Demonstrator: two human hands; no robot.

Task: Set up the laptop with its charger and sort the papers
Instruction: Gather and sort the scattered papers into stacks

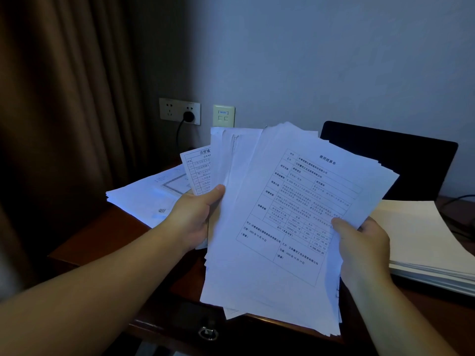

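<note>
Left hand [195,217]: fingers wrapped round the left edge of the held papers, thumb pressed on the front near the upper left.
Right hand [365,242]: thumb pinching the front sheet at its right edge, the other fingers hidden behind the sheets.
Held papers [277,227]: a fanned sheaf lifted above the desk and tilted, its top sheet a printed form with a table; the edges are uneven, with corners splaying at the top and bottom.
Loose papers [151,199]: a spread pile on the desk's back left corner, one edge overhanging the desk's left side.
Stacked papers [424,240]: a squared, thick pile on the right of the desk, just beside the right hand.
Laptop [390,160]: open behind the held papers, screen dark, upright near the wall.
Desk [102,240]: dark wood; a bare strip shows along its left front edge, between the loose papers and the left forearm.
Wall socket [180,112]: on the wall behind the desk, with a black plug [188,116] in it and a cable hanging down.
Curtain [64,98]: hangs close to the desk's left side.
</note>
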